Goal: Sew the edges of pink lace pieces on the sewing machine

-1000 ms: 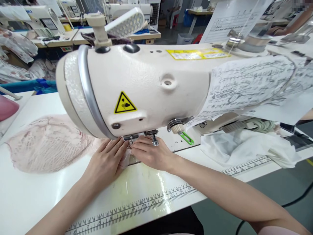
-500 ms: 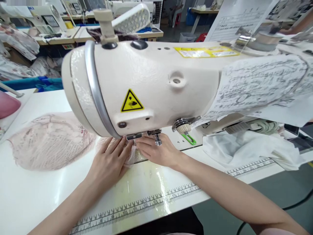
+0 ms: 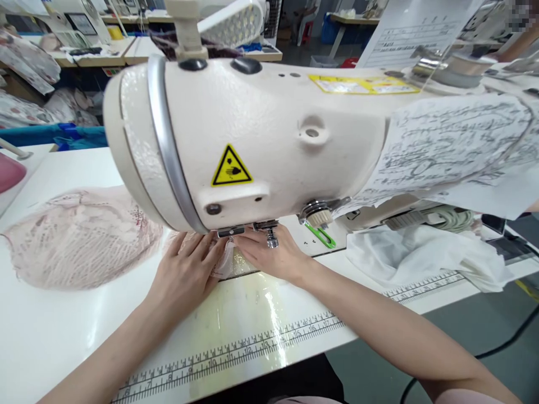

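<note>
In the head view, the left hand (image 3: pixel 185 272) lies flat, fingers extended, on thin pink cloth (image 3: pixel 226 265) under the sewing machine (image 3: pixel 273 129). The right hand (image 3: pixel 275 255) is beside it, fingertips hidden; whether it grips cannot be told. Pink lace (image 3: pixel 80 241) lies farther left on the table (image 3: pixel 63 331).

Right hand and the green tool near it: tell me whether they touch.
Apart. The head view, looking down, shows a strip of white surface between the right hand and the green tool.
</note>
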Demonstrator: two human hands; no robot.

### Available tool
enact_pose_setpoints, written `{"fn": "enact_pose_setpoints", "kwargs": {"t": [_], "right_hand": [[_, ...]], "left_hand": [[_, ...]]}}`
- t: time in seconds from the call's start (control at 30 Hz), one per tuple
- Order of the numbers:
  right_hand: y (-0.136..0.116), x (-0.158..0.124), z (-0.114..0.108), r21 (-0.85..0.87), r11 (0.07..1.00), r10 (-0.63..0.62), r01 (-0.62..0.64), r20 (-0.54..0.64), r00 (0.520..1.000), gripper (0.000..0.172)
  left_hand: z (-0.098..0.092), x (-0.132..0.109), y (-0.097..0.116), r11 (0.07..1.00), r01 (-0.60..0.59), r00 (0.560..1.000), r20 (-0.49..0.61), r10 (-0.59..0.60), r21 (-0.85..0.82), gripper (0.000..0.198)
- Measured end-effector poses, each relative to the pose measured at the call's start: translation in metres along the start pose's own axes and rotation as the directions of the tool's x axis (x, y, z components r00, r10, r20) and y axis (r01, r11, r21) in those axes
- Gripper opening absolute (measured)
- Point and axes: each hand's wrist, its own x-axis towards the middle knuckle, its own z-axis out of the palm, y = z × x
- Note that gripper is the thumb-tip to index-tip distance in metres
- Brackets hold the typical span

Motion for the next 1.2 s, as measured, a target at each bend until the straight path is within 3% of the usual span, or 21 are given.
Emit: {"fn": "enact_pose_setpoints", "kwargs": {"t": [0.2,0.4,0.57,0.7,0.87,1.2], "right_hand": [[0.001,0.001,0.0,0.019,1.0,0.022,-0.023,0.04,0.999,0.024],[-0.003,-0.004,0.005,-0.041,0.999,-0.037,0.036,-0.028,0.999,0.02],[-0.013,-0.004,0.0,-0.079,0.997,-0.013,0.013,-0.002,1.0,0.019],[-0.016,0.0,-0.002,-0.106,0.99,-0.095,0.089,-0.047,0.994,0.027],[-0.016,0.001,0.001,-0.07,0.989,-0.136,0.132,-0.057,0.989,0.03],[-0.02,-0.001,0.008,0.13,0.988,-0.087,0.087,-0.003,0.996,0.018]], "left_hand": [[-0.001,0.002,-0.001,1.0,-0.012,0.999,-0.03,0.012,0.004,0.044],[-0.003,0.0,-0.003,0.986,-0.168,0.973,-0.161,0.168,0.013,0.038],[-0.006,-0.001,-0.01,0.987,-0.163,0.976,-0.145,0.161,-0.001,0.032],[-0.013,0.001,-0.014,0.985,-0.163,0.982,-0.085,0.168,0.057,0.029],[-0.019,0.003,-0.013,0.987,-0.142,0.988,-0.054,0.146,0.071,0.027],[-0.016,-0.002,-0.026,0.97,-0.244,0.95,-0.201,0.24,0.009,0.029]]}}
